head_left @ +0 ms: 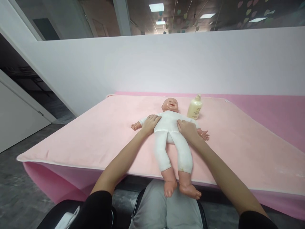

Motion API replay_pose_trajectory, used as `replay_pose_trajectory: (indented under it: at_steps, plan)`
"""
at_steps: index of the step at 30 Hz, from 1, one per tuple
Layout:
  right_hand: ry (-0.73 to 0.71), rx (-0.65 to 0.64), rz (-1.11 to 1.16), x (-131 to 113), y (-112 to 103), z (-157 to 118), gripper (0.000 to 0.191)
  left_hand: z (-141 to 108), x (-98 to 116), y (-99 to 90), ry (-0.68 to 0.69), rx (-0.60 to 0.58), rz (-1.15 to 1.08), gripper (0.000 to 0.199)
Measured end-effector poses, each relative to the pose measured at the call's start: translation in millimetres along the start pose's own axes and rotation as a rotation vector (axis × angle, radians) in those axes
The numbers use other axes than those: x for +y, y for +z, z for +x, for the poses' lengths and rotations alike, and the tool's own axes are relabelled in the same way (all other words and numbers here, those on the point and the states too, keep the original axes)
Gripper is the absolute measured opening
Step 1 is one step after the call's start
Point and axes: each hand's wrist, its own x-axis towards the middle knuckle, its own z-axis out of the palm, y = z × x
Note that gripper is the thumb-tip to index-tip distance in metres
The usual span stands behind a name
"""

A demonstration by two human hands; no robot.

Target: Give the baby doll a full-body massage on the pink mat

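A baby doll with a white cloth body lies on its back, head away from me, its bare feet hanging past the near edge of the pink towel. My left hand rests over the doll's upper arm and the side of its chest, fingers stretched out and close together. On the other side of the torso, my right hand has its fingers curled against the white cloth; its palm is hidden. A pale yellow pump bottle stands upright beyond the right hand, near the doll's shoulder.
Beneath the towel, a darker pink cover drapes the table and hangs down at the front left. A white partition wall rises behind it. My legs in grey trousers are under the near edge.
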Motion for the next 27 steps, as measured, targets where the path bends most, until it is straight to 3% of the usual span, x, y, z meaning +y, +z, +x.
replay_pose_trajectory:
  at_steps: [6, 11, 14, 19, 27]
  plan:
    - [0.123, -0.075, 0.379, 12.9, 6.9, 3.1, 0.044, 1.8, 3.7, -4.0, -0.102, -0.123, 0.039, 0.023]
    - [0.143, 0.000, 0.781, 22.5, 37.5, 16.4, 0.047, 2.2, 5.1, -3.1, -0.131, -0.139, 0.042, 0.019]
    - [0.226, 0.103, 0.939, 21.0, 57.4, 23.9, 0.050, 3.7, 6.7, -4.4, -0.157, -0.149, 0.039, 0.019]
    - [0.398, 0.303, 1.048, 11.9, 72.5, 31.1, 0.053, 6.1, 10.2, -8.5, -0.214, -0.173, 0.036, 0.017]
    - [0.530, 0.391, 1.075, 11.8, 75.4, 32.0, 0.056, 2.0, 12.9, -3.9, -0.183, -0.145, -0.036, 0.028]
